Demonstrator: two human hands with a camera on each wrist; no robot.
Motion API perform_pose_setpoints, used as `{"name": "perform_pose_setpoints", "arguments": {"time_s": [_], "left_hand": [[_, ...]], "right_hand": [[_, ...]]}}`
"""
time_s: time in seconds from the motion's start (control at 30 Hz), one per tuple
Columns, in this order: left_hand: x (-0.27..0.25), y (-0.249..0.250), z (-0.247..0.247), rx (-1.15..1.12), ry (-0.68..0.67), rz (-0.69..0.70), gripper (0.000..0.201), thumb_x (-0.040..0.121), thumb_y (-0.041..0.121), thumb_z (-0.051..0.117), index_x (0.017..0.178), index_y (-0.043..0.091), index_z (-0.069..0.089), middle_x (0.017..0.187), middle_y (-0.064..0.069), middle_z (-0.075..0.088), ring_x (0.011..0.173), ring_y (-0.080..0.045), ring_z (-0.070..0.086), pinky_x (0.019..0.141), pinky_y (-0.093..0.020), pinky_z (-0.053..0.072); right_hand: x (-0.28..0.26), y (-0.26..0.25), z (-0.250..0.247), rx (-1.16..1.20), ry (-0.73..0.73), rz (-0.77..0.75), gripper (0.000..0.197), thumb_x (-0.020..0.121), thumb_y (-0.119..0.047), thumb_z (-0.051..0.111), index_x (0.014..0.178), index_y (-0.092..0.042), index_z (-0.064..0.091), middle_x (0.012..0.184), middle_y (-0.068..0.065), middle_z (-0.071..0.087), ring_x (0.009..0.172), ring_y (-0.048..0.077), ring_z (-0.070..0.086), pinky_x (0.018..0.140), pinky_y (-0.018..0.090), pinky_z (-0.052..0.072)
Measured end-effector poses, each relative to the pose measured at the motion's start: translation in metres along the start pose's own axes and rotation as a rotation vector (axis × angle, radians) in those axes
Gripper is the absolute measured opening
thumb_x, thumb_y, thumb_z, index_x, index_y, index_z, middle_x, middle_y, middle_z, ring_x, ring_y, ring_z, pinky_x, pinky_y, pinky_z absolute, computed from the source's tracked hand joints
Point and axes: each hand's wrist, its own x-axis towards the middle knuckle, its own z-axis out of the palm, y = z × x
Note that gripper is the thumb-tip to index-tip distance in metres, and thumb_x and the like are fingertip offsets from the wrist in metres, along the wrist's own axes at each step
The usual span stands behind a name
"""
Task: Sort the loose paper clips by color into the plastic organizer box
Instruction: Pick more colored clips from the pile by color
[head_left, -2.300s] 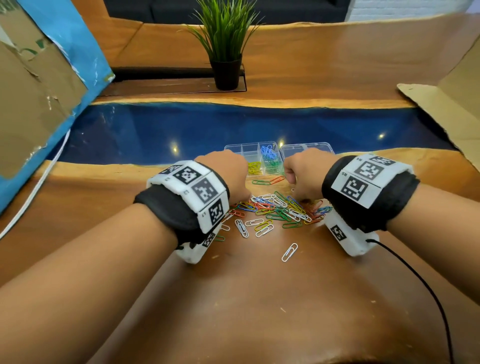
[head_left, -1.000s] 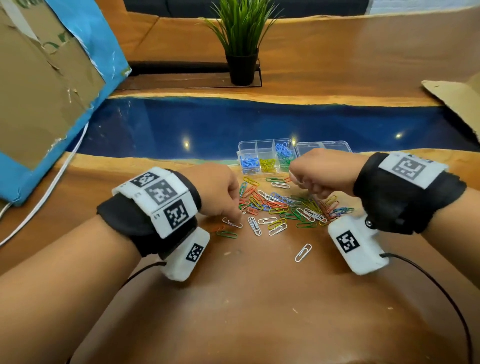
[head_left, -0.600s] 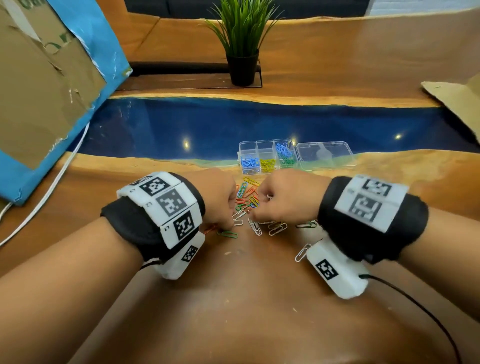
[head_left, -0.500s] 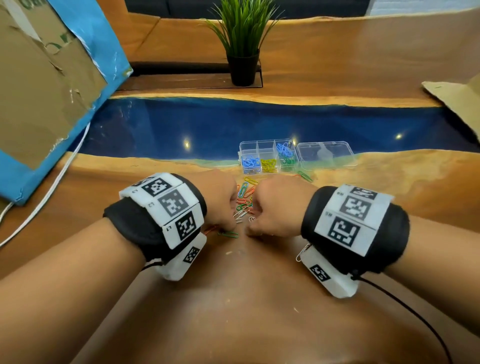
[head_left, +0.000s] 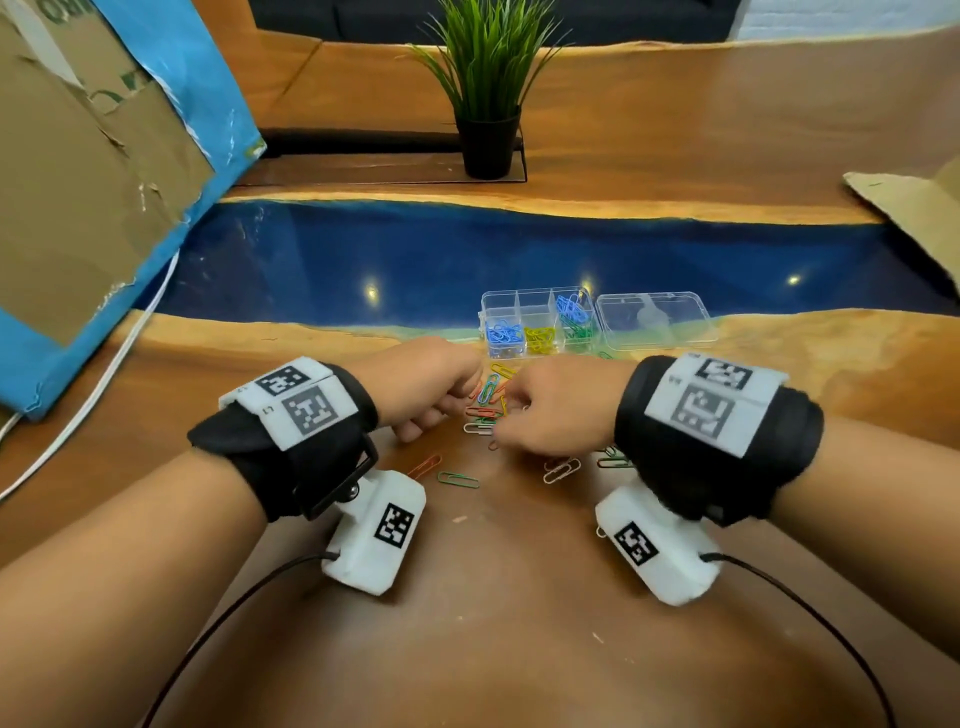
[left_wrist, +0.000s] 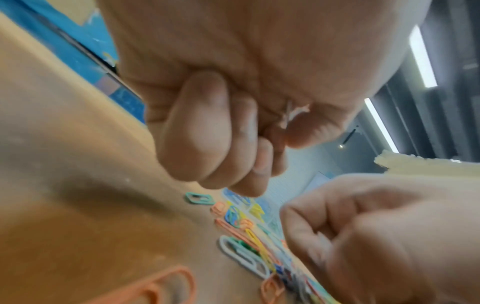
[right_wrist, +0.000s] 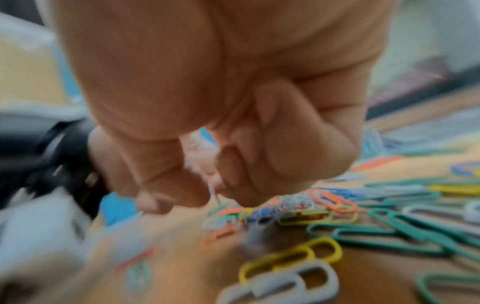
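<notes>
Loose paper clips (head_left: 485, 410) heaped in mixed colours on the wooden table (head_left: 493, 597), near its blue resin strip, between and partly under both hands. Stray clips at the pile's near edge: one orange (head_left: 424, 466), one green (head_left: 458, 479), one white (head_left: 561, 470). Plastic organizer box (head_left: 537, 322) just beyond the pile, lid (head_left: 655, 319) swung open to the right. Front compartments loaded with blue (head_left: 504, 332), yellow (head_left: 540, 339) and green clips; more blue in a rear compartment.

Left hand (head_left: 423, 382) curled into a loose fist just left of the pile, thumb against the fingers, pinching pale clips (left_wrist: 288, 115); exact count not discernible. Right hand (head_left: 558, 408) likewise curled over the pile, thumb and fingers closed on a small pale bundle (right_wrist: 205, 162), blurred, apparently clips.

Potted plant (head_left: 488, 93) at the far side. Cardboard panel with blue edging (head_left: 93, 171) at far left.
</notes>
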Motion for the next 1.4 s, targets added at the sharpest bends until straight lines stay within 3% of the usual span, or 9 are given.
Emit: {"name": "perform_pose_setpoints", "arguments": {"time_s": [0.17,0.33,0.47,0.6,0.7,0.93,1.1,1.23,1.4], "left_hand": [[0.015,0.001,-0.005,-0.281,0.023,0.037,0.022,0.077,0.004,0.028,0.067,0.019,0.041,0.054,0.004,0.031,0.036,-0.006,0.017,0.039,-0.008,0.012],[0.027,0.03,-0.014,-0.459,0.099,0.079,0.014,0.087,0.004,0.036,0.079,0.013,0.044,0.063,-0.001,0.036,0.041,-0.009,0.028,0.038,-0.015,0.021],[0.034,0.061,-0.018,-0.516,0.144,0.041,0.009,0.088,0.012,0.041,0.093,0.008,0.048,0.073,-0.006,0.042,0.054,-0.016,0.039,0.049,-0.024,0.037],[0.045,0.08,-0.019,-0.541,0.168,0.019,0.03,0.091,0.026,0.047,0.113,0.007,0.051,0.095,-0.012,0.049,0.084,-0.027,0.057,0.073,-0.033,0.052],[0.05,0.088,-0.018,-0.555,0.159,0.005,0.043,0.092,0.033,0.048,0.127,0.007,0.047,0.117,-0.017,0.049,0.11,-0.033,0.053,0.086,-0.037,0.048],[0.058,0.091,-0.012,-0.509,0.191,0.001,0.046,0.092,0.04,0.046,0.127,0.01,0.048,0.127,-0.016,0.052,0.115,-0.031,0.053,0.088,-0.038,0.047],[0.057,0.091,-0.012,-0.517,0.174,-0.001,0.046,0.091,0.043,0.047,0.122,0.009,0.05,0.13,-0.021,0.051,0.125,-0.036,0.046,0.097,-0.037,0.042],[0.054,0.087,-0.014,-0.451,0.229,0.079,0.037,0.092,0.037,0.047,0.115,0.009,0.055,0.113,-0.015,0.058,0.11,-0.033,0.055,0.09,-0.036,0.048],[0.041,0.07,-0.016,-0.117,0.222,0.232,0.011,0.093,0.017,0.05,0.097,0.008,0.057,0.081,-0.005,0.053,0.063,-0.02,0.055,0.065,-0.031,0.053]], "right_hand": [[0.015,0.026,-0.029,0.868,-0.08,0.164,0.014,0.08,-0.01,0.035,0.067,-0.014,0.038,0.048,0.003,0.039,0.04,0.015,0.029,0.036,0.013,0.024],[0.025,0.044,-0.061,1.21,-0.001,0.136,0.016,0.051,-0.01,0.033,0.065,-0.016,0.037,0.055,0.008,0.045,0.044,0.019,0.039,0.035,0.014,0.031],[0.04,0.048,-0.071,1.301,0.092,0.214,0.016,0.072,-0.006,0.031,0.069,-0.01,0.046,0.075,0.011,0.05,0.056,0.021,0.05,0.044,0.018,0.048],[0.05,0.053,-0.079,1.303,0.147,0.3,0.021,0.09,-0.016,0.041,0.087,-0.002,0.056,0.091,0.017,0.056,0.074,0.021,0.058,0.061,0.023,0.055],[0.052,0.056,-0.086,1.258,0.11,0.339,0.029,0.094,-0.025,0.045,0.094,0.001,0.056,0.101,0.023,0.059,0.089,0.027,0.062,0.073,0.028,0.057],[0.056,0.052,-0.086,1.146,0.088,0.377,0.05,0.095,-0.035,0.045,0.127,0.004,0.048,0.124,0.026,0.056,0.105,0.033,0.063,0.081,0.032,0.056],[0.055,0.05,-0.089,1.117,0.102,0.39,0.053,0.096,-0.036,0.045,0.132,0.002,0.045,0.123,0.027,0.057,0.107,0.033,0.063,0.089,0.033,0.054],[0.051,0.049,-0.084,1.094,0.13,0.348,0.045,0.096,-0.031,0.044,0.127,0.001,0.049,0.116,0.022,0.06,0.099,0.029,0.064,0.082,0.03,0.055],[0.03,0.049,-0.07,0.815,0.234,0.208,0.012,0.089,-0.009,0.057,0.095,0.0,0.062,0.066,0.009,0.055,0.054,0.017,0.052,0.056,0.021,0.053]]}}
